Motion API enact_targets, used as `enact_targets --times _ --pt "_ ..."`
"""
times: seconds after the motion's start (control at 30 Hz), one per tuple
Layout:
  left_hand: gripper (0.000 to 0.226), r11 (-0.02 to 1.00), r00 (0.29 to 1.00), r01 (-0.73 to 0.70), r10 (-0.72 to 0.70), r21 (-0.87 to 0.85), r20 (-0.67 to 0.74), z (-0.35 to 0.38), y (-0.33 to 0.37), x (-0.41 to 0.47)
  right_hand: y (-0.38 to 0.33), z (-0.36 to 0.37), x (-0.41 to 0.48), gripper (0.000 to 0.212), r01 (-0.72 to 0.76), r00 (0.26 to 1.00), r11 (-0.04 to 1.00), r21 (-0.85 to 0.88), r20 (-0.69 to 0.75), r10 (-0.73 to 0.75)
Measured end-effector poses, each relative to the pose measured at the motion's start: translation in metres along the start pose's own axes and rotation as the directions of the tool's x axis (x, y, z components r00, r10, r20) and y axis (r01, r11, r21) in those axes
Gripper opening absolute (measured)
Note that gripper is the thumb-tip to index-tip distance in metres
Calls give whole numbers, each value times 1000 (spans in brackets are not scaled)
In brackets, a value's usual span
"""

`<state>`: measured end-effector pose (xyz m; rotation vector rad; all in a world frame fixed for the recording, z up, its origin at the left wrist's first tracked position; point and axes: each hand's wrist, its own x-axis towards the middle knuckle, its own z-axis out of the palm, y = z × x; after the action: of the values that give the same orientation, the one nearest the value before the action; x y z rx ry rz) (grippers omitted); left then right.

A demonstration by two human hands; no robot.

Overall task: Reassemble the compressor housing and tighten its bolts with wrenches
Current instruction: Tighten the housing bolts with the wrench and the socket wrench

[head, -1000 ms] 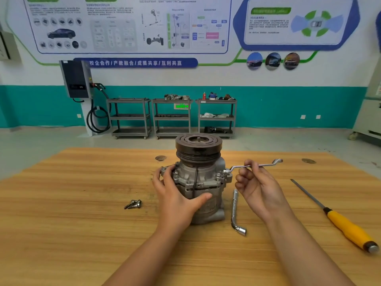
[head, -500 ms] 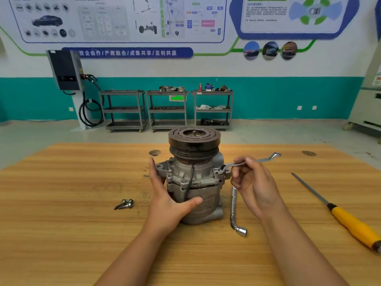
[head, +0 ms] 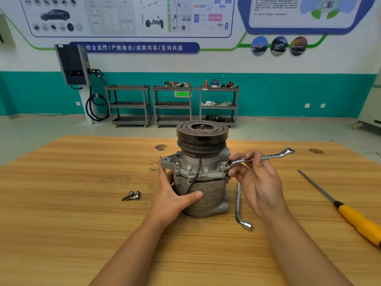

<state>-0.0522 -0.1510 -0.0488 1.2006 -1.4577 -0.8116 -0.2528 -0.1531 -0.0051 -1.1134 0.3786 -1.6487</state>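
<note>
Gripping the ring wrench partway along its shank, the right hand pinches it between thumb and curled fingers, close to the body and to the right of the compressor. The left hand is spread against the housing's left face, thumb laid across the front and fingers reaching round the far side, steadying it upright on the desk. An L-shaped socket wrench lies just to the right of the base, and two loose bolts lie to its left, so the bolting looks unfinished. The wrench's long axis runs roughly level, from its ring end seated on a bolt at the housing's right flange out and slightly up to the right, past the fist. The swing to come, I judge, turns about that bolt's upright axis, and the right hand alone can drive it. Farther off, the pulley crowns the housing.
</note>
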Motion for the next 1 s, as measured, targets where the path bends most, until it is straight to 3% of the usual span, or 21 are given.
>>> enact_targets --times 0.2,0.33,0.5,0.63,0.7,0.77,0.83,0.87,0.93,1.0 --pt "120 999 999 -30 30 17 11 2 -3 2 3 5 -4 23 118 993 979 -168 -7 -121" --pt "86 999 999 -38 37 22 24 3 -1 1 17 16 -15 26 353 927 880 -317 -5 -374" --pt "83 998 998 -54 53 35 18 3 -4 1 25 21 -20 26 585 787 606 -539 200 -583" --pt "81 997 998 -65 64 41 10 4 -6 2 23 19 -17 7 700 657 174 -692 531 -535" --pt "78 997 998 -64 63 35 14 4 -5 2 25 24 -17 16 681 666 75 -729 573 -477" --pt "78 997 997 -71 70 30 22 4 -4 1 23 26 -17 24 664 691 109 -740 553 -465" --pt "78 997 997 -72 72 33 19 4 -4 1 22 25 -18 21 682 687 209 -701 516 -511" --pt "78 996 997 -80 80 32 16 4 -5 1 20 24 -19 19 680 696 298 -670 461 -550" --pt "79 995 995 -97 96 28 20 3 -6 2 15 23 -18 22 582 787 578 -572 217 -578" --pt "79 996 996 -88 88 17 34 3 -7 1 9 23 -14 19 430 876 820 -378 -44 -480"
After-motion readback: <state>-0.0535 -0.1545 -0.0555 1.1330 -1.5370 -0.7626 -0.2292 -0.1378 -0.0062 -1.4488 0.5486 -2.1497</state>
